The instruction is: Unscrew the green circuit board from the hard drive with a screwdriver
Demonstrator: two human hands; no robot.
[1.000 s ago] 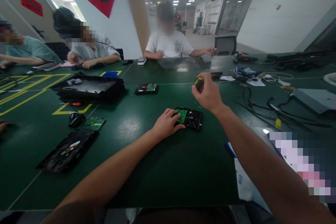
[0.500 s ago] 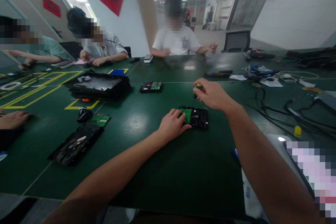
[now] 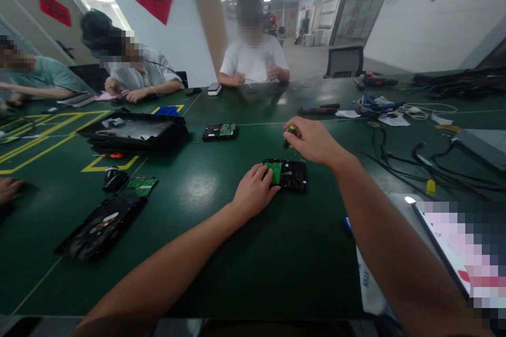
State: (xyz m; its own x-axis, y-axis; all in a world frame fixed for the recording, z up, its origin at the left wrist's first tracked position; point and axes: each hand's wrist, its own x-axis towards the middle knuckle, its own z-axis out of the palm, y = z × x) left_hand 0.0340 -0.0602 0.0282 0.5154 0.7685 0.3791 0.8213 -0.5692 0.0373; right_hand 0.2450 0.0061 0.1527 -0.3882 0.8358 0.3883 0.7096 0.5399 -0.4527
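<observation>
A black hard drive (image 3: 295, 175) with a green circuit board (image 3: 274, 171) lies flat on the dark green table in front of me. My left hand (image 3: 253, 188) grips its left end, fingers over the board and thumb along the near edge. Above the far edge of the drive, my right hand (image 3: 312, 139) pinches the yellow-and-dark handle of a screwdriver (image 3: 286, 143). Its thin shaft points down to the drive's far edge near the board; the exact contact of the tip is too small to tell. Small screws (image 3: 302, 160) lie just beyond the drive.
Another hard drive (image 3: 220, 131) lies farther off. To the left are black trays (image 3: 136, 134), a loose circuit board (image 3: 142, 186) and a dark opened part (image 3: 100, 229). Black cables (image 3: 399, 163) and a screen device (image 3: 419, 221) are on the right. Co-workers sit opposite and left.
My view has turned slightly right, so everything sits farther left. Both hands keep their places on the drive and screwdriver. The person opposite has drawn an outstretched hand inward.
</observation>
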